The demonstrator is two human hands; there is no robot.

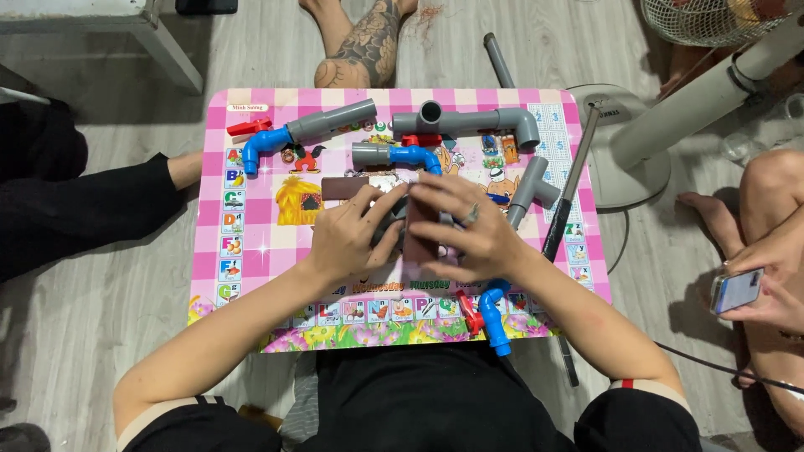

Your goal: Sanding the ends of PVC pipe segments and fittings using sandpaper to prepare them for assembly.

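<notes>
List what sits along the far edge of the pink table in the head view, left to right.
Red valve handle → blue elbow → angled grey pipe → grey tee with upright socket → grey elbow at the right end, all on the pink table.

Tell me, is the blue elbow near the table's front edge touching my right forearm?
Cannot tell. In the head view the blue elbow emerges right beside the right forearm, which covers its upper end, so neither contact nor gap shows plainly.
</notes>
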